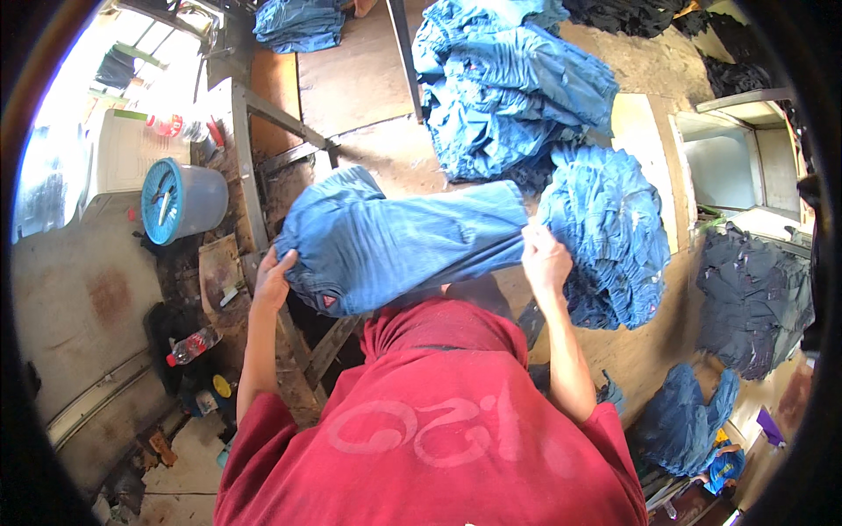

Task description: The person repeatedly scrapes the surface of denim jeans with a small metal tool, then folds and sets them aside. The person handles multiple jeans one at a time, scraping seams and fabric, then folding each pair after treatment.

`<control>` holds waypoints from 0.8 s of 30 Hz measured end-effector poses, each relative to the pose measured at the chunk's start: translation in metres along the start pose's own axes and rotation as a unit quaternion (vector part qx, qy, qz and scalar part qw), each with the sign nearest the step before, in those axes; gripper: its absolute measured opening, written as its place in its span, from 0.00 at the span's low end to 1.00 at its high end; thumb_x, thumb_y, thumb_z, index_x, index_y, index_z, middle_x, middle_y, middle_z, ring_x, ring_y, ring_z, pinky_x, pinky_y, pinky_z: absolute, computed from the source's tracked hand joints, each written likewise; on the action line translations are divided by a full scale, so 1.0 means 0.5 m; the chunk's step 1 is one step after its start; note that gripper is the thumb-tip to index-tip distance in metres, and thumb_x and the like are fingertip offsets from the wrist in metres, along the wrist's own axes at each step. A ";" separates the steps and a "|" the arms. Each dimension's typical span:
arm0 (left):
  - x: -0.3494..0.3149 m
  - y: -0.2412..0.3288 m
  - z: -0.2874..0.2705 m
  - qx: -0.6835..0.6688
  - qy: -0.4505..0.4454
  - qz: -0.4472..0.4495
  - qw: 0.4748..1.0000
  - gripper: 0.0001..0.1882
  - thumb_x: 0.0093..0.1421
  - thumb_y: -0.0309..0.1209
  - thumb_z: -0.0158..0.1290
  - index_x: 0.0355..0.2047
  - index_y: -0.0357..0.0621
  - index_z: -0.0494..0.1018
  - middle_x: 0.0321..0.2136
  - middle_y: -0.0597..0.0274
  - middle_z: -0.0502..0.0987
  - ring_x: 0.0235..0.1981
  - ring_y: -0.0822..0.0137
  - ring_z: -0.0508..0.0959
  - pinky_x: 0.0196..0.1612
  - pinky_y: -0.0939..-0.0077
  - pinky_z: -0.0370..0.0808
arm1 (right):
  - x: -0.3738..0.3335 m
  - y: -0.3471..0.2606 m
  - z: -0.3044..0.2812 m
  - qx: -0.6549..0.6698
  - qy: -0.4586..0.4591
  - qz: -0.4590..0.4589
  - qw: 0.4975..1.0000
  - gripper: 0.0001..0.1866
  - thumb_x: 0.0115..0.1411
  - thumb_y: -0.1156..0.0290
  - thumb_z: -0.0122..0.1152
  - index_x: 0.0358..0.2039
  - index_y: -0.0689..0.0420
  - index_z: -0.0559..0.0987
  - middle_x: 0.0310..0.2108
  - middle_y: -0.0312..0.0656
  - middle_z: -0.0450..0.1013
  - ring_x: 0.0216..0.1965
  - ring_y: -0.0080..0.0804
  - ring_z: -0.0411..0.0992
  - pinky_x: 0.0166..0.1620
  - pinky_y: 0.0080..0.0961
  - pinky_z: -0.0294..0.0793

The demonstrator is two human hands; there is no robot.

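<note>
A pair of blue jeans (408,241) is stretched sideways in front of my body, with a small red patch near its left end. My left hand (274,279) grips the gathered waist end, thumb on top. At the other end, my right hand (545,261) is closed on a leg's hem, fingers bent over the cloth. Just right of that hand stands a crumpled stack of blue jeans (605,241). Farther off, a taller heap of blue jeans (517,96) rises beyond the held pair. Part of the held pair's far leg is folded behind the rest.
A wooden frame (246,167) stands on the left, beside a clear bucket with a blue lid (197,203). A plastic bottle (193,345) lies lower left. Folded jeans (300,24) sit at the far side. Dark garments (754,298) and a blue plastic bag (680,421) are at right.
</note>
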State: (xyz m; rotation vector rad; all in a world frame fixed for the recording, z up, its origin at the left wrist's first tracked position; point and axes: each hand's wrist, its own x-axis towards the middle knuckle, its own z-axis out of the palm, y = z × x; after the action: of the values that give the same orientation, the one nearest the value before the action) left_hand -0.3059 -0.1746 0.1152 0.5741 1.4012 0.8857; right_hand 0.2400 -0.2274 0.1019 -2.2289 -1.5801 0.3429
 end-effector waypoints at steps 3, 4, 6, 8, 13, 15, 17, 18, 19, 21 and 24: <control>0.015 -0.048 0.157 0.021 -0.040 0.032 0.998 0.28 0.72 0.26 0.58 0.69 0.38 0.65 0.61 0.60 0.76 0.59 0.63 0.77 0.65 0.63 0.73 | 0.072 0.092 -0.022 -0.042 0.049 0.079 0.995 0.18 0.73 0.51 0.58 0.32 0.50 0.81 0.27 0.54 0.81 0.31 0.64 0.80 0.33 0.55 0.77; 0.017 -0.067 0.217 -0.016 -0.040 0.037 0.998 0.29 0.72 0.26 0.58 0.70 0.39 0.64 0.62 0.60 0.75 0.60 0.63 0.77 0.66 0.63 0.73 | 0.097 0.119 -0.035 -0.044 0.067 0.093 0.992 0.18 0.73 0.52 0.59 0.32 0.51 0.82 0.28 0.54 0.81 0.31 0.65 0.79 0.34 0.55 0.77; 0.024 -0.089 0.329 -0.103 -0.101 0.011 0.989 0.29 0.72 0.25 0.58 0.70 0.41 0.63 0.62 0.60 0.74 0.61 0.63 0.75 0.66 0.62 0.73 | 0.148 0.173 -0.086 -0.011 0.156 0.031 0.987 0.13 0.72 0.59 0.62 0.37 0.54 0.84 0.33 0.52 0.82 0.36 0.60 0.81 0.37 0.50 0.78; 0.035 -0.104 0.448 -0.141 -0.139 -0.051 0.979 0.27 0.71 0.23 0.57 0.69 0.44 0.64 0.60 0.61 0.75 0.60 0.62 0.76 0.66 0.59 0.74 | 0.220 0.219 -0.161 0.067 0.187 -0.028 0.980 0.13 0.71 0.61 0.63 0.40 0.59 0.84 0.36 0.53 0.82 0.39 0.55 0.82 0.41 0.44 0.79; 0.088 -0.049 0.727 -0.196 -0.273 -0.108 0.936 0.28 0.71 0.23 0.57 0.70 0.45 0.63 0.60 0.62 0.75 0.58 0.62 0.79 0.62 0.59 0.78 | 0.458 0.294 -0.455 0.139 0.262 0.081 0.952 0.22 0.73 0.53 0.62 0.48 0.63 0.83 0.38 0.51 0.83 0.39 0.45 0.82 0.46 0.42 0.78; 0.102 0.010 0.828 -0.206 -0.284 -0.095 0.932 0.36 0.70 0.24 0.59 0.73 0.43 0.55 0.60 0.61 0.75 0.56 0.63 0.81 0.58 0.59 0.81 | 0.531 0.303 -0.589 0.106 0.318 0.075 0.939 0.27 0.73 0.48 0.60 0.51 0.63 0.82 0.42 0.52 0.84 0.41 0.45 0.81 0.49 0.44 0.77; 0.117 0.092 0.927 -0.225 -0.306 -0.067 0.923 0.35 0.71 0.25 0.60 0.72 0.43 0.54 0.60 0.58 0.75 0.52 0.64 0.83 0.52 0.61 0.84 | 0.578 0.307 -0.717 0.130 0.391 0.053 0.910 0.30 0.73 0.45 0.58 0.54 0.63 0.81 0.45 0.54 0.83 0.44 0.47 0.80 0.51 0.43 0.76; 0.130 0.147 0.966 -0.204 -0.367 -0.031 0.907 0.33 0.71 0.26 0.60 0.71 0.45 0.57 0.60 0.59 0.76 0.51 0.64 0.83 0.50 0.63 0.85 | 0.597 0.307 -0.780 0.145 0.417 0.056 0.895 0.30 0.73 0.45 0.57 0.55 0.63 0.81 0.47 0.55 0.82 0.45 0.47 0.80 0.52 0.42 0.76; 0.141 0.202 1.008 -0.160 -0.356 0.000 0.921 0.32 0.70 0.30 0.61 0.70 0.48 0.59 0.59 0.60 0.77 0.48 0.64 0.84 0.48 0.64 0.85 | 0.614 0.306 -0.840 0.110 0.447 0.036 0.887 0.30 0.73 0.45 0.58 0.56 0.63 0.81 0.47 0.54 0.82 0.47 0.47 0.80 0.53 0.42 0.75; 0.164 0.309 1.084 -0.194 -0.387 0.063 0.899 0.34 0.69 0.35 0.63 0.70 0.48 0.59 0.60 0.57 0.76 0.56 0.58 0.80 0.59 0.53 0.81 | 0.641 0.305 -0.933 0.062 0.479 0.004 0.876 0.31 0.73 0.45 0.58 0.58 0.63 0.80 0.48 0.54 0.82 0.51 0.45 0.79 0.56 0.41 0.74; 0.229 0.452 1.153 -0.173 -0.347 0.130 0.913 0.25 0.68 0.35 0.63 0.61 0.47 0.67 0.53 0.57 0.76 0.50 0.58 0.78 0.53 0.55 0.78 | 0.678 0.312 -1.000 0.043 0.432 -0.029 0.900 0.34 0.70 0.40 0.60 0.59 0.60 0.80 0.49 0.53 0.82 0.53 0.44 0.79 0.57 0.43 0.73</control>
State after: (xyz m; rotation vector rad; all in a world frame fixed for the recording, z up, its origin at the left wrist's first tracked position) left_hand 0.2106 0.1361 0.2969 0.7180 0.5146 0.9816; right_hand 0.6916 -0.0379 0.4885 -1.8332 -1.0895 -0.5290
